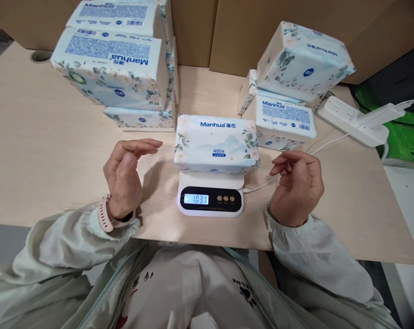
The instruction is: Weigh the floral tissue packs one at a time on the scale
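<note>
A pack of tissues [213, 142] with a floral print lies on a white digital kitchen scale [212, 182], hiding most of its platform. The lit display [196, 199] reads about 103.1. To the left of the pack, my left hand [124, 176] hovers with fingers stretched toward it, touching nothing. My right hand [298, 185] is on the other side, apart from the pack, its fingers bent loosely inward and holding nothing. A pink-strapped watch [105, 214] is on my left wrist.
Several tissue packs [110, 68] are stacked at the back left, and a smaller stack [284, 119] stands back right. Beside that lies a white power strip [354, 119]. A thin white cable [330, 145] runs to the scale. Brown cardboard [251, 36] stands behind.
</note>
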Available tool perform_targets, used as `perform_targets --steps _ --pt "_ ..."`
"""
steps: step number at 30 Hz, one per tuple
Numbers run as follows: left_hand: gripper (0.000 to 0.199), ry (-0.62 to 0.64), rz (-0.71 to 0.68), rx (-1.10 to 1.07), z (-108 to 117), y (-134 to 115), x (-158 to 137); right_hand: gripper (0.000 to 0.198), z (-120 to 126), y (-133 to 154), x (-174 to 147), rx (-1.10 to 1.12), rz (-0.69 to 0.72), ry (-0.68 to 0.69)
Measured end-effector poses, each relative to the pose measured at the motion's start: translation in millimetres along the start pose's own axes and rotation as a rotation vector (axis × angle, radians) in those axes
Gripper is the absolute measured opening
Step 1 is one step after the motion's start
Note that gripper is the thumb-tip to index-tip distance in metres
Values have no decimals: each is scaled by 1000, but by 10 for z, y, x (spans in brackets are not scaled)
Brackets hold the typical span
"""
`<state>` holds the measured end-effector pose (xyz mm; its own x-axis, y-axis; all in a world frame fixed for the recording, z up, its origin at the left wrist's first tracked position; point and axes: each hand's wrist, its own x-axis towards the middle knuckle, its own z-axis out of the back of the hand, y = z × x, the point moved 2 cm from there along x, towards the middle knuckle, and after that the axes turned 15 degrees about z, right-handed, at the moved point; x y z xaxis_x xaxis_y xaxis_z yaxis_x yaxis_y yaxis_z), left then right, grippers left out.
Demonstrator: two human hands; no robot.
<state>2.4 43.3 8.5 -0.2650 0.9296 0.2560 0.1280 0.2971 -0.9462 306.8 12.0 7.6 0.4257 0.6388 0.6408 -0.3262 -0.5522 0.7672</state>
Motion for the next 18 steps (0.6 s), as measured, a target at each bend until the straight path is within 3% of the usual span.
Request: perform_targets --steps 8,12,15,18 --pt "31 31 0 24 15 2 -2 25 9 -4 -9 20 -22 -20" --pt "29 119 38 95 44 -11 -6 23 25 0 -27 12 -15 15" --pt "27 192 88 154 72 5 -6 23 53 -21 -57 -34 31 96" --pt "29 262 138 165 71 35 -22 36 56 -55 -109 -75 100 311"
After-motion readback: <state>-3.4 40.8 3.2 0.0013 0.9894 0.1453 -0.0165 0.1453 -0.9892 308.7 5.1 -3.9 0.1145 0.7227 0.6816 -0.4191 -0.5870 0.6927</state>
